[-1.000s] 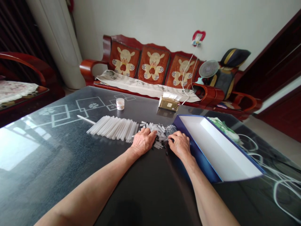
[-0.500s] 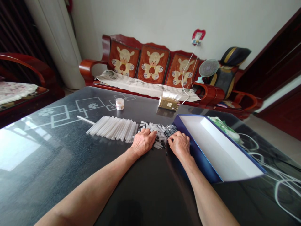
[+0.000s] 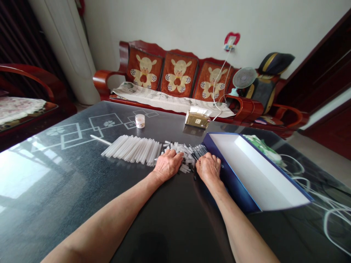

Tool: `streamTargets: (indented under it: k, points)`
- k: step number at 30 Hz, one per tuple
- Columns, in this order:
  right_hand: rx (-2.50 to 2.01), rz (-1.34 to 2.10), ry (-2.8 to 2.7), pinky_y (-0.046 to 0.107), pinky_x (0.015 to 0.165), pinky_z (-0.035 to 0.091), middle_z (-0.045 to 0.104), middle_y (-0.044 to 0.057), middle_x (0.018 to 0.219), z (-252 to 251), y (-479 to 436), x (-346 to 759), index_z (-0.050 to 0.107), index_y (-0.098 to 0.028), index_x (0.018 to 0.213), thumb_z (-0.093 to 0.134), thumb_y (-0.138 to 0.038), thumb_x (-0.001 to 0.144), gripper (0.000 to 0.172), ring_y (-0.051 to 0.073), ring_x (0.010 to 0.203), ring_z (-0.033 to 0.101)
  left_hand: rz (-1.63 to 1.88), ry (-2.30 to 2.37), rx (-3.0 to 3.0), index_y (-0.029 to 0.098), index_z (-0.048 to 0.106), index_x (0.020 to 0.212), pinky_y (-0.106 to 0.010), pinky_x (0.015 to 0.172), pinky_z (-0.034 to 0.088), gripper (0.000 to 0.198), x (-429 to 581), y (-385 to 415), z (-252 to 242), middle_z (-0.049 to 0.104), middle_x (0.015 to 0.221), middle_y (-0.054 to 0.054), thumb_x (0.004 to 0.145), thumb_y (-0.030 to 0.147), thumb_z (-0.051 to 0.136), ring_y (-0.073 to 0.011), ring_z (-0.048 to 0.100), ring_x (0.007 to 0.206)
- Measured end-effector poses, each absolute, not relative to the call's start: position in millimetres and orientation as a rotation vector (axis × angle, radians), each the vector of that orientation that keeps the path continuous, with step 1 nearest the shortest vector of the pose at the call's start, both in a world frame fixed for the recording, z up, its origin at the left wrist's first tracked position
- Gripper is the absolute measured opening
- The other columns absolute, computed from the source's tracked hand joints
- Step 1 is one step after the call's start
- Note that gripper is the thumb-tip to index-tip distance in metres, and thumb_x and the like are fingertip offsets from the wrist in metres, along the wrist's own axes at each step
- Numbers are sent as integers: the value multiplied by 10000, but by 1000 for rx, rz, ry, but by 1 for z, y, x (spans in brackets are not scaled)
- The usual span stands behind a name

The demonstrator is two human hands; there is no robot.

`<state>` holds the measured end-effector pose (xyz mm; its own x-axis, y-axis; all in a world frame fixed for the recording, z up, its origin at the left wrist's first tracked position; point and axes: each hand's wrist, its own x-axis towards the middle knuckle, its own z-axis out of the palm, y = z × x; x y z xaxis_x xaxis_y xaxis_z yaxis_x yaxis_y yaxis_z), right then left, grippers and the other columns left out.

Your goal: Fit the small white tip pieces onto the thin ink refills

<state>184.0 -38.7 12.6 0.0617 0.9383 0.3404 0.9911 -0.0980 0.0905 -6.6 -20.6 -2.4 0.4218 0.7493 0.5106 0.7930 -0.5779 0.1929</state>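
A row of translucent white pen barrels (image 3: 133,149) lies side by side on the dark glossy table (image 3: 170,219). To its right is a loose heap of small white and black pen parts (image 3: 188,157). My left hand (image 3: 168,163) rests at the heap's near left edge, fingers curled down; whatever they pinch is hidden. Thin dark pen refills with silvery ends (image 3: 199,149) lie bunched against the blue box. Over their near ends sits my right hand (image 3: 208,166), its fingers curled under and closed, their tips out of sight.
The open blue box with a white inside (image 3: 263,171) stands right of my right hand. Beyond are a small white jar (image 3: 140,121) and a tissue pack (image 3: 196,118). White cables (image 3: 331,208) and a green-white packet (image 3: 261,148) lie at the right.
My right hand has turned slightly, and its fingers have curled further under at the refills. My left hand stays almost where it was. The view has shifted very slightly.
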Motion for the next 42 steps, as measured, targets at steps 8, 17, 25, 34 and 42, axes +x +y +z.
streamTargets:
  k: [8,17,25,34,42]
  points:
    - [-1889,-352,-1781,328,722,394,655,100,808,20,-33,190,655,-150,810,491,-225,848,184,210,748,590,-948,-1420,-2481,177,627,1106,-286,714,451,319,-6,-20,-2,626,866,-78,973,305,367,-205,561,851]
    - [-1321,567,-1237,257,616,451,641,-4,700,11,-22,191,690,-177,918,571,-360,759,270,135,616,555,-1028,-1512,-2376,268,638,1148,-247,633,403,359,-6,-21,-2,622,776,-41,977,427,365,-171,577,773]
    - [-1442,314,-1203,265,607,422,568,-13,613,16,-28,201,641,-196,703,449,-270,702,206,156,605,525,-1078,-1465,-2339,211,649,1030,-267,666,400,322,-6,-20,-3,642,814,-44,976,381,381,-176,574,798]
    - [-1489,228,-1282,266,593,412,557,-5,613,19,-31,200,608,-206,679,413,-253,714,204,165,610,532,-1100,-1419,-2345,211,646,1028,-272,665,401,303,-5,-21,-2,639,802,-43,972,370,393,-173,569,786]
    - [-1500,195,-1294,262,561,394,523,-13,570,20,-31,203,601,-208,663,412,-253,720,202,156,567,501,-1107,-1396,-2367,221,652,1026,-276,657,400,314,-5,-20,-6,622,785,-47,971,381,387,-175,561,784]
